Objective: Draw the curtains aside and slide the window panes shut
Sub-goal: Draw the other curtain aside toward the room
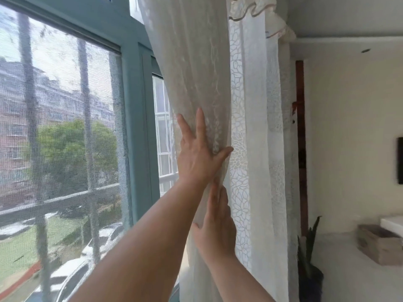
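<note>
A cream lace curtain [196,68] is bunched into a thick fold right of the window's teal frame [135,127]. My left hand [196,155] lies against the fold with fingers spread. Its thumb hooks the fold's right edge and two fingers are tucked under the lace. My right hand [216,227] is just below it, pressed on the same fold, with the fingertips hidden under fabric. A white leaf-patterned sheer curtain [239,162] hangs straight beside the fold. Left of the frame is a mesh-screened pane [54,127]. A narrow strip of another pane [162,131] shows behind the fold.
Right of the curtains is a cream wall with a dark screen [400,162]. A spiky potted plant [309,249] stands at the curtain's foot. A wooden box [379,245] sits on a pale ledge. Outside are window bars, trees and parked cars.
</note>
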Motion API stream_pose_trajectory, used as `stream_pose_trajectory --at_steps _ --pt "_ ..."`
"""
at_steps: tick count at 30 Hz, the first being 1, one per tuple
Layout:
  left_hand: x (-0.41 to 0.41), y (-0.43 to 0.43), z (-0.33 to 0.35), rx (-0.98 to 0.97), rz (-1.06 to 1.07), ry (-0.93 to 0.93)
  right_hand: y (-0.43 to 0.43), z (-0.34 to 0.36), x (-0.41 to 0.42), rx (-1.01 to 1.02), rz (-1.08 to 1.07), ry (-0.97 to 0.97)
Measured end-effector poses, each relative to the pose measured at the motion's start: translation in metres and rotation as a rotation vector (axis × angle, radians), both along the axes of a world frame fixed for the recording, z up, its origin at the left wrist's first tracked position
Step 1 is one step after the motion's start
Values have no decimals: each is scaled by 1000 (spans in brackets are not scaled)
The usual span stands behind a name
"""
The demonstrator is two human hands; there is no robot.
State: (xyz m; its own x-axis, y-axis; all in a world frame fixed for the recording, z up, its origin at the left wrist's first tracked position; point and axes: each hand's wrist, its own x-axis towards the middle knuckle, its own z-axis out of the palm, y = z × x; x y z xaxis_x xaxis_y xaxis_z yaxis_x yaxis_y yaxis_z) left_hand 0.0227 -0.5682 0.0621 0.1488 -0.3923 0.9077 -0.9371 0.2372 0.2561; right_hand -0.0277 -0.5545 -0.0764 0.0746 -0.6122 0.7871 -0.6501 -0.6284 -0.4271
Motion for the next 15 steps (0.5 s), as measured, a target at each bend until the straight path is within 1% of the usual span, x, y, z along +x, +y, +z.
stream_pose_trajectory --at_steps 2,6,11,15 --pt "-4 -7 1 10 21 -17 -5 -1 -5 25 -11 13" --pt "0 -22 1 31 176 -36 -14 1 -9 -6 -59 30" --pt "16 -43 2 64 179 -8 -28 4 1 -14 -63 94" --pt "27 -67 0 73 274 -23 -46 7 16 -38 -111 126"
